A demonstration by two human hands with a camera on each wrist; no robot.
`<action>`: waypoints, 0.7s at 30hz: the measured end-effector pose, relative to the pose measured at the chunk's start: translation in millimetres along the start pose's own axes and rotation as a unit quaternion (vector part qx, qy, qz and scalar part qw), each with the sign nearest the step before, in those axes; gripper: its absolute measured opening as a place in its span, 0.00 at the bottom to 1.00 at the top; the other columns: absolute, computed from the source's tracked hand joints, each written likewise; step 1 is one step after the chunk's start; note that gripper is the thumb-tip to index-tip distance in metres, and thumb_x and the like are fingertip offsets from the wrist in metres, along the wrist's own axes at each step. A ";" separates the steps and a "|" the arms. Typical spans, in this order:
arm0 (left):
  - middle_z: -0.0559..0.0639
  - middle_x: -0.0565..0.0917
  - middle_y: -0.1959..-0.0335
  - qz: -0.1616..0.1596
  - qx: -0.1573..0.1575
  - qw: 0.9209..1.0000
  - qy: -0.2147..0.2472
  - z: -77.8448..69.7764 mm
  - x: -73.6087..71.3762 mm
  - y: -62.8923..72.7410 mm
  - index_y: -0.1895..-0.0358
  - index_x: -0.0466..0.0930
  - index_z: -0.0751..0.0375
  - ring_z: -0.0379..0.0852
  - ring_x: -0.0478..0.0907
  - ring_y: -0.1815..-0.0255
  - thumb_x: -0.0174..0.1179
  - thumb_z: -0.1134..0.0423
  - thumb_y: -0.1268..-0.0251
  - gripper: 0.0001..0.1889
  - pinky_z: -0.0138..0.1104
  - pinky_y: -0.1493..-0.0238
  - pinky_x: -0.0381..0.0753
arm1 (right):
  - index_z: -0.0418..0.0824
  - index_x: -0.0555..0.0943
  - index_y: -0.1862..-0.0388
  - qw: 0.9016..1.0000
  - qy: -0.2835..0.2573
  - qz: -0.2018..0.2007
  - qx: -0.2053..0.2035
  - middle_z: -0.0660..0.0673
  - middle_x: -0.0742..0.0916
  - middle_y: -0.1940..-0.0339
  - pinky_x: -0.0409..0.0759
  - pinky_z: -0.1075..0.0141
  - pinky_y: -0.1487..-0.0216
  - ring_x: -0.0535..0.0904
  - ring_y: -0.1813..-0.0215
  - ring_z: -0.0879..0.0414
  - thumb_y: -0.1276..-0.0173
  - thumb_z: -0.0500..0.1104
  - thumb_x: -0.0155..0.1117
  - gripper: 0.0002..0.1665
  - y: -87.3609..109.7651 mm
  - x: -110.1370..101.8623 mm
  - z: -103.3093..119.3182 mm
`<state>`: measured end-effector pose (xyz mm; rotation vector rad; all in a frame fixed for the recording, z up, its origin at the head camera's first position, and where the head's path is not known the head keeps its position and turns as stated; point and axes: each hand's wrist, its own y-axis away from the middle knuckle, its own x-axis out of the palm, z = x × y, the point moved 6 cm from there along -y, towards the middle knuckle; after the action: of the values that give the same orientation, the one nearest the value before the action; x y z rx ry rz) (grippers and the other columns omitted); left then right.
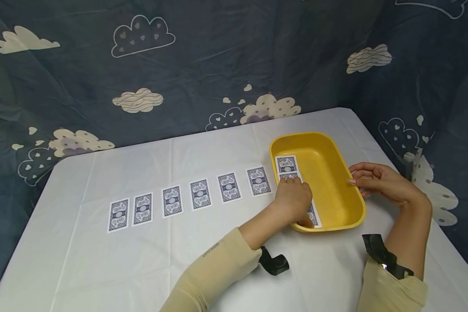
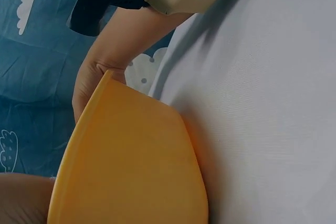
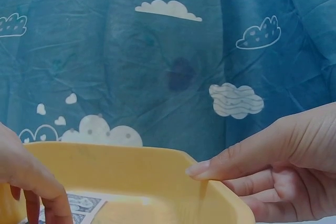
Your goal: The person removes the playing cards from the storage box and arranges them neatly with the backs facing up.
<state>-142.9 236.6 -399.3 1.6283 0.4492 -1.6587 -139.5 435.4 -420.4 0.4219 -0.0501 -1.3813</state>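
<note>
Playing cards in a yellow tray, at its left wall, left hand over them, fingers' hold unclear, right hand pinching the right rim, six-card row leftward on the bench, cloud-print cloth beyond.

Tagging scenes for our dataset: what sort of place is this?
Probably a makeshift tabletop recording spot, though the wider room isn't visible. Cloud-print fabric forms the backdrop to a white-covered table, which holds a row of face-down cards and a yellow tray.
</note>
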 end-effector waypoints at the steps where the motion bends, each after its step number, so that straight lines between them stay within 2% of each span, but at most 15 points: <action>1: 0.46 0.74 0.59 0.000 0.001 1.000 0.002 -0.8 0.0 0.1 0.51 0.73 0.55 0.42 0.71 0.56 0.65 0.25 0.75 0.46 0.34 0.55 0.67 | 0.44 0.71 0.54 1.000 -0.001 0.000 0.000 0.52 0.85 0.68 0.82 0.64 0.68 0.81 0.69 0.57 0.35 0.37 0.58 0.12 0.1 -0.1 0.1; 7: 0.46 0.74 0.59 -0.010 0.007 1.000 0.006 -3.4 -0.6 2.4 0.50 0.73 0.55 0.42 0.71 0.56 0.64 0.25 0.73 0.46 0.35 0.57 0.70 | 0.43 0.71 0.53 1.000 -0.001 -0.001 -0.002 0.52 0.85 0.68 0.82 0.64 0.67 0.81 0.68 0.57 0.35 0.37 0.59 0.12 1.2 0.6 0.7; 11: 0.45 0.75 0.60 -0.020 0.020 0.999 0.027 -3.0 -2.7 3.8 0.52 0.75 0.55 0.43 0.72 0.57 0.66 0.26 0.73 0.44 0.37 0.55 0.71 | 0.43 0.71 0.53 1.000 -0.003 0.000 -0.005 0.52 0.85 0.68 0.82 0.64 0.67 0.81 0.68 0.57 0.35 0.36 0.58 0.12 2.5 0.8 0.0; 15: 0.44 0.74 0.60 -0.036 0.035 0.998 0.045 -1.6 -6.7 3.8 0.53 0.76 0.53 0.43 0.72 0.58 0.65 0.27 0.72 0.42 0.39 0.53 0.70 | 0.44 0.71 0.53 1.000 0.001 -0.002 -0.001 0.52 0.85 0.68 0.82 0.65 0.67 0.80 0.68 0.58 0.34 0.37 0.58 0.12 2.5 -0.4 -0.5; 21: 0.44 0.73 0.61 -0.066 0.049 0.996 0.039 0.9 -13.8 4.4 0.54 0.76 0.52 0.43 0.70 0.57 0.62 0.25 0.71 0.41 0.40 0.55 0.71 | 0.44 0.71 0.53 1.000 0.010 -0.009 0.011 0.53 0.84 0.68 0.81 0.66 0.66 0.80 0.67 0.58 0.34 0.38 0.58 0.12 0.6 -2.5 -1.5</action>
<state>-141.7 236.8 -384.8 1.7735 0.5329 -1.7412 -139.0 438.3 -421.0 0.4554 -0.0458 -1.3952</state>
